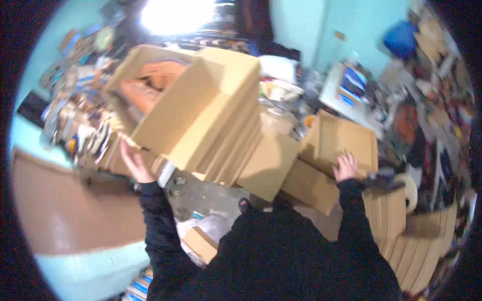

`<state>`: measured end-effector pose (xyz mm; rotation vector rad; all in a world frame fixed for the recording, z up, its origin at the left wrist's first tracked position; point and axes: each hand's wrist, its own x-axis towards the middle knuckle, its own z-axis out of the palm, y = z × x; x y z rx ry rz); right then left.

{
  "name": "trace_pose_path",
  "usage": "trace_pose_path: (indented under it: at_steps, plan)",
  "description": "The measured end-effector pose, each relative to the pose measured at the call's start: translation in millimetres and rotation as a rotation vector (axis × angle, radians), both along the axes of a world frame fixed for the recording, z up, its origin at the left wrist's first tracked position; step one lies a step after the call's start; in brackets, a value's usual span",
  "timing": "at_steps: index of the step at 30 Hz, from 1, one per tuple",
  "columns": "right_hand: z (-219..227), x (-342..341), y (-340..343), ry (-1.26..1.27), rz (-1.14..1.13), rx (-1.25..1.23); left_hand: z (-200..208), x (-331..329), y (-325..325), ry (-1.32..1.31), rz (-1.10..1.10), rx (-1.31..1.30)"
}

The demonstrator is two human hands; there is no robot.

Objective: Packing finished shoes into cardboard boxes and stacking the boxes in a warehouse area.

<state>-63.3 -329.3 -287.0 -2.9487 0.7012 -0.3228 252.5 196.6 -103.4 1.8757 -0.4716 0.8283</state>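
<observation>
My left hand (134,161) is raised with its fingers stretched out, at the lower left corner of a set of nested cardboard boxes (228,128). Whether it bears any weight there, I cannot tell. The nested boxes are tilted, with the open side of the front one showing. Behind them is another open cardboard box (123,75), with an orange-brown thing (155,83) inside. To the right, my right hand (345,166) lies with spread fingers on a shallow open cardboard box (354,138). Below these, cardboard panels (268,163) hang at a slant.
Stacked cardboard boxes (422,251) stand at the lower right, near a roll of tape (405,190). Piled scraps (80,108) line the left wall, with more clutter (416,100) at the right. A small cardboard box (200,244) rests on white plastic (213,226) on the floor.
</observation>
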Motion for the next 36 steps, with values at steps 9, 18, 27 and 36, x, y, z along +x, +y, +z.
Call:
trace_pose_path:
  at_steps: [9, 18, 27, 36]
  plan:
    - [8, 13, -10, -0.177, 0.312, 0.015, 0, -55, -57, 0.013, -0.129, 0.308]
    - [158, 39, -2, -0.642, 0.070, 0.375, 16, -88, -87, 0.060, -0.041, 0.478]
    - [440, 77, 51, -1.068, 0.258, 0.089, 37, -37, -24, -0.170, -0.286, 0.429]
    - [567, 288, 155, -0.626, 0.713, 1.090, 113, 123, 38, -0.138, -0.355, 0.031]
